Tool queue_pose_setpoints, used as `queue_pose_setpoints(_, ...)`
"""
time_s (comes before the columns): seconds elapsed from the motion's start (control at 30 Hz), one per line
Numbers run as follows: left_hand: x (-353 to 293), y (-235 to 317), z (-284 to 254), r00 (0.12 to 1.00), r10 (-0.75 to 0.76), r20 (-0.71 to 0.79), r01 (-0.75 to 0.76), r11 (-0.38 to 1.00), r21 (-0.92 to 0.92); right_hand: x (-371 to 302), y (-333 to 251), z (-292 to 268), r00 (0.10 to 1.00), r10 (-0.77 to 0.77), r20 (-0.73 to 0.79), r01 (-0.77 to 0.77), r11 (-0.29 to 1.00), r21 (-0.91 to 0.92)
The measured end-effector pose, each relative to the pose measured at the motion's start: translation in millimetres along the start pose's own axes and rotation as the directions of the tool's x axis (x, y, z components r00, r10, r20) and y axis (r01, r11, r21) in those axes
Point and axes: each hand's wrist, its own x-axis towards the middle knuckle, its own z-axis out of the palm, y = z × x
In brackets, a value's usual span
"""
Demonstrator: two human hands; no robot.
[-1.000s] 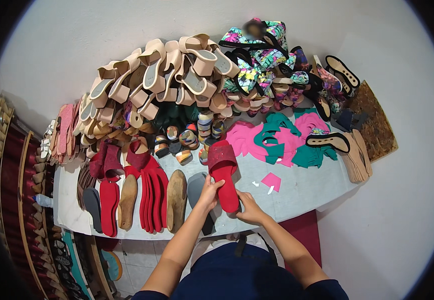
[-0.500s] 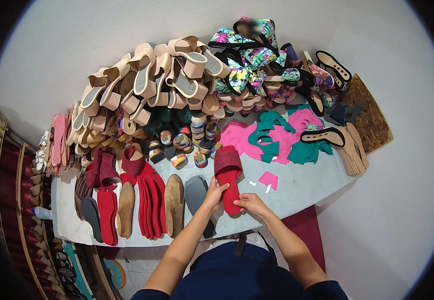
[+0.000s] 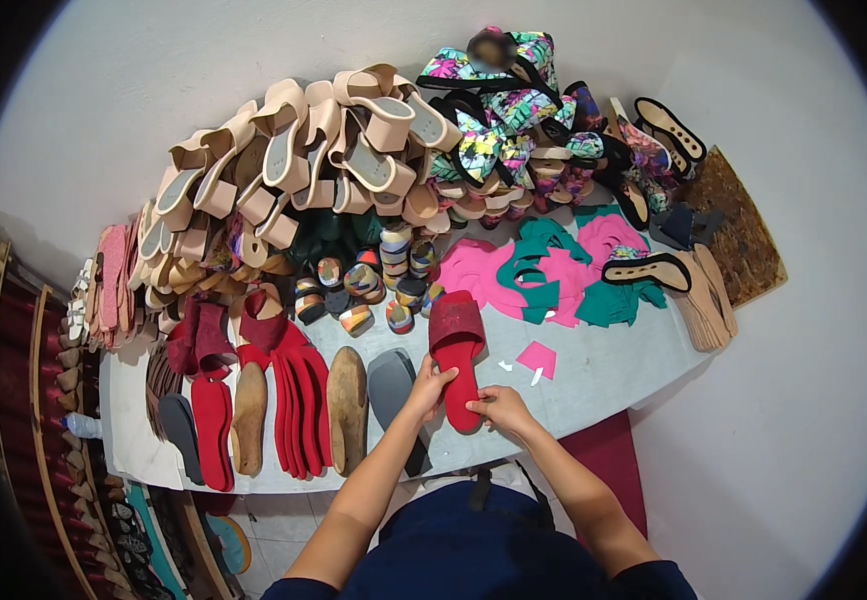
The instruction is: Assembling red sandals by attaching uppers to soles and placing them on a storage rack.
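Observation:
A red slipper (image 3: 457, 345) with a wide strap over its toe end points away from me, held over the near part of the table. Its left edge is gripped by my left hand (image 3: 430, 388), thumb on top of the insole. My right hand (image 3: 501, 408) pinches the right edge close to the heel. Left of it lie a grey sole (image 3: 392, 390), partly hidden by my left forearm, and a wooden shoe last (image 3: 348, 410). Further left are several red insoles (image 3: 302, 415), a second wooden last (image 3: 250, 418) and a single red insole (image 3: 214, 430).
Beige heeled sandals (image 3: 284, 135) pile up along the back of the table (image 3: 604, 370). Patterned shoes (image 3: 499, 110) are heaped beside them. Pink and green cut pieces (image 3: 544, 275) lie at the right, near stacked tan soles (image 3: 709, 300). Multicoloured heels (image 3: 364, 283) stand mid-table.
Almost nothing differs. Both hands keep the same hold on the red slipper, and the view has shifted very slightly.

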Motion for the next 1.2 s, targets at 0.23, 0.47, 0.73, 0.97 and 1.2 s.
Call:
queue_pose_setpoints(0.23,-3,-10,-4,0.999,-0.012,0.047,0.013,0.999,-0.034,-6,10,7,0.991,-0.060,-0.116,0.057,0.998,-0.025)
queue_pose_setpoints(0.47,-14,-19,-4,0.999,-0.039,0.033,0.040,0.998,-0.038,-10,21,3,1.000,-0.013,0.023,0.012,0.999,0.034)
queue_pose_setpoints(0.73,-6,-18,-6,1.000,-0.016,0.000,0.016,0.999,0.029,-8,4,-1,1.000,-0.022,0.010,0.021,0.996,0.085)
queue_pose_setpoints(0.97,-4,-21,-14,1.000,0.016,0.015,-0.018,0.989,0.149,-1,8,-6,0.997,0.004,0.077,-0.006,1.000,0.029)
queue_pose_setpoints(1.2,-10,-18,-13,0.997,-0.082,0.006,0.082,0.995,0.057,0,8,-3,0.998,0.023,0.058,-0.023,1.000,-0.007)
